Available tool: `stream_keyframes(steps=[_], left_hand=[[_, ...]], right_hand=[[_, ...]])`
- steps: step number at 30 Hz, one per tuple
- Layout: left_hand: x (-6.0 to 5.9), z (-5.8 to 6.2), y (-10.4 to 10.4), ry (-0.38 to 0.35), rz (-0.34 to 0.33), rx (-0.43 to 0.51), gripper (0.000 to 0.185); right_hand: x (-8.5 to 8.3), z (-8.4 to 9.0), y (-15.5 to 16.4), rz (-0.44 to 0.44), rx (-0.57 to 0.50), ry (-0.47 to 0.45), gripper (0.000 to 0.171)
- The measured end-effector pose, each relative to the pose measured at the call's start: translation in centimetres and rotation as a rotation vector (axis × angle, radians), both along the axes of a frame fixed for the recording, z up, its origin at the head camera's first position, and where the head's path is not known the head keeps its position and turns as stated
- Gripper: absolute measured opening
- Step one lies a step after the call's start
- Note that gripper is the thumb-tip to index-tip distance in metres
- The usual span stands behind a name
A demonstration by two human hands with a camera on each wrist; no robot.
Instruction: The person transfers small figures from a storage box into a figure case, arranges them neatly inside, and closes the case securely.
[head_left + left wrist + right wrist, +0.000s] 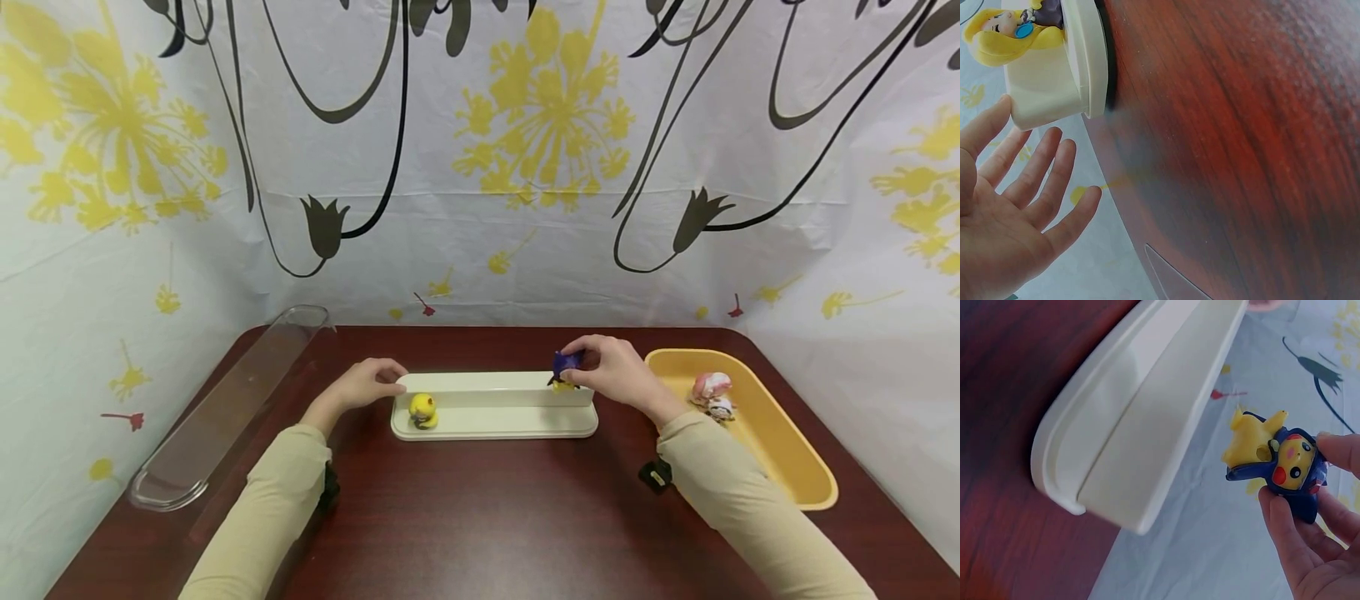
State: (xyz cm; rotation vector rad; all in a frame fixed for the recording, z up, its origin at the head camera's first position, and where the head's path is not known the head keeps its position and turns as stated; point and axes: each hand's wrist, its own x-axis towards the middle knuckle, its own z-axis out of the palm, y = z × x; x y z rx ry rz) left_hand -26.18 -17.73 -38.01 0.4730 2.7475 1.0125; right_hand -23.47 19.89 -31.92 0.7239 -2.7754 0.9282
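Note:
A cream two-step display stand (495,422) lies across the middle of the table. On its lower step, at the left end, stands a yellow-haired doll figurine (423,411), whose face and dark dress show in the left wrist view. My left hand (369,383) is at the stand's left end, fingers spread and relaxed, a fingertip right at the upper step's corner. Between thumb and fingers my right hand (617,368) pinches a Pikachu figurine (1279,456) in a dark blue hooded costume. It is held by the head, over the right end of the upper step in the head view.
At the right sits a yellow tray (780,454) with a pink-and-white figurine (711,386) and a small white one (721,408) inside. A long clear plastic cover (232,400) lies along the table's left side. Patterned white sheeting (495,283) hangs behind the table.

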Motion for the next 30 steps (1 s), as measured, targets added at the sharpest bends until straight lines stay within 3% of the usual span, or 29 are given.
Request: stream_keyframes(steps=[11,30], left_hand=[[0.1,0.1,0.0,-0.005,0.008,-0.006,0.025],[-0.1,-0.1,0.0,-0.008,0.009,-0.003,0.025]], right_hand=[[0.4,-2.1,-3.0,0.043,-0.083,-0.082,0.026],[0.8,-5.1,-7.8,0.064,-0.127,-0.054,0.025]])
